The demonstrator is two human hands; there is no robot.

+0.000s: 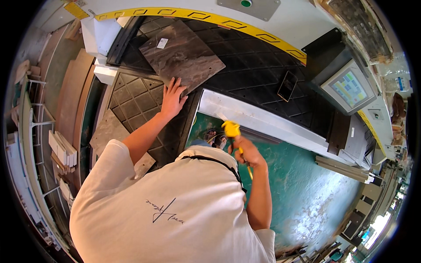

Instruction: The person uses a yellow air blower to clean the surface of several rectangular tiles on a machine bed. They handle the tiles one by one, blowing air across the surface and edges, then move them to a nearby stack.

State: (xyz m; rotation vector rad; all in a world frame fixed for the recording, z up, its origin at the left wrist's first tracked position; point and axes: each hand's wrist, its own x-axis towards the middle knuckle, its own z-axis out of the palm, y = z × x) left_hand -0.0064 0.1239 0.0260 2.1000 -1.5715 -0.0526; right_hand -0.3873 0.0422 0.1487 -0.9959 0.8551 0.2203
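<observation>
My left hand [173,99] lies with its fingers apart on the near edge of a dark brown, stone-patterned board [186,57]. The board sits at an angle on the black ribbed worktop [245,57], and a small white label [162,43] is stuck near its far left corner. Held at the right of my body, my right hand [248,151] is wrapped round a yellow air gun [231,128]. Its pale tip points toward the white front face of the machine bed [263,118], and a thin yellow hose hangs below my fist.
A phone [287,86] rests on the worktop to the right. Beyond it stands a touchscreen panel [349,87]. A yellow-striped machine beam [197,15] spans the far side. Stacked panels [63,149] are at the left, more boards [344,168] at the right, above the green floor [298,188].
</observation>
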